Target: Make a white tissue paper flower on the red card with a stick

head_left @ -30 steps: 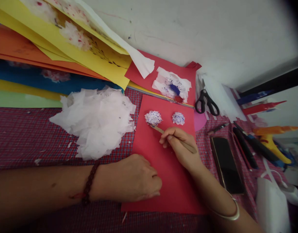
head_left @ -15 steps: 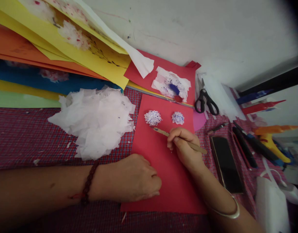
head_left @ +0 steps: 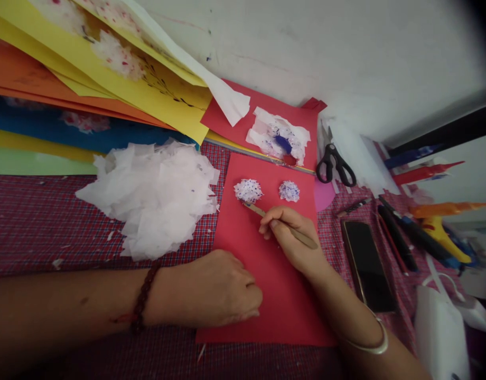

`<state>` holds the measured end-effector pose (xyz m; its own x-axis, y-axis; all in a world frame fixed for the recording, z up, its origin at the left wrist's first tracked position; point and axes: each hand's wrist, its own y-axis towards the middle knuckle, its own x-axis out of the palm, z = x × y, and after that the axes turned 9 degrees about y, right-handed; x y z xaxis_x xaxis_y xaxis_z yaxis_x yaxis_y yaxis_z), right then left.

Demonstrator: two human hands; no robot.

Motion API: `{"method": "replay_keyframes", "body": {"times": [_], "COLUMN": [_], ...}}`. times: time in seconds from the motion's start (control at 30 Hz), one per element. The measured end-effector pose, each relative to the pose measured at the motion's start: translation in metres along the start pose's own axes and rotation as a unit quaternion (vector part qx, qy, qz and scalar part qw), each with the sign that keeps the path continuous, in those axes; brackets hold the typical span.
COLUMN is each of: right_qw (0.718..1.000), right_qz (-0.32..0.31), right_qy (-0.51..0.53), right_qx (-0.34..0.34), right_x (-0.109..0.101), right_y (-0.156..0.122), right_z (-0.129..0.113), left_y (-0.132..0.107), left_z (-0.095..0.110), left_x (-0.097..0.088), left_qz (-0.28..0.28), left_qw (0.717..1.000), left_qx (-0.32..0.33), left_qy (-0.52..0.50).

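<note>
The slim, flat tan stick slants over the bright red paper sheet, tip apparently touching the lower edge of the left blue-speckled white paper puff. The right hand pinches the stick pencil-fashion; light pressure should spare the ruffles. The loosely fisted left hand, on the sheet, should steady it.
</note>
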<state>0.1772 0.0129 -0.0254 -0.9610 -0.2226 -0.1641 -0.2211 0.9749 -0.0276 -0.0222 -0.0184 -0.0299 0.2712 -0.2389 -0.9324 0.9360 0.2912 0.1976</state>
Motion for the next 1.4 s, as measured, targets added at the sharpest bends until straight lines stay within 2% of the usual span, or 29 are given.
{"method": "replay_keyframes", "body": {"times": [0.17,0.47,0.57,0.67,0.77,1.0,1.17,1.4], "right_qw": [1.000,0.999,0.994,0.968,0.949,0.955,0.947,0.945], "right_qz": [0.005,0.016,0.020,0.013,-0.001,0.018,0.014,-0.013], "right_qy": [-0.004,0.026,0.107,0.250,0.314,0.293,0.320,0.323], "right_qx": [0.010,0.019,0.020,0.004,0.014,0.049,0.034,0.057], "right_x": [0.000,-0.001,-0.004,-0.009,-0.012,-0.015,-0.016,-0.017], "right_y": [0.000,-0.001,-0.002,-0.001,0.002,0.008,0.012,0.017], "right_z": [-0.002,-0.002,0.001,0.003,0.003,0.007,0.010,0.010], "left_y": [0.001,0.001,0.001,0.001,0.001,0.000,0.001,0.001], "left_z": [0.000,0.000,0.000,0.000,0.000,-0.002,-0.002,-0.001], "left_x": [-0.003,-0.003,-0.003,-0.003,-0.003,-0.006,-0.005,-0.001], "left_qz": [-0.015,-0.001,-0.006,-0.016,-0.018,-0.024,-0.035,-0.006], "left_qw": [1.000,1.000,1.000,1.000,1.000,0.999,0.999,0.999], "left_qx": [0.004,-0.003,-0.002,-0.004,-0.004,0.006,0.007,0.017], "left_qy": [0.008,-0.005,-0.005,-0.004,-0.003,-0.023,-0.010,0.026]}}
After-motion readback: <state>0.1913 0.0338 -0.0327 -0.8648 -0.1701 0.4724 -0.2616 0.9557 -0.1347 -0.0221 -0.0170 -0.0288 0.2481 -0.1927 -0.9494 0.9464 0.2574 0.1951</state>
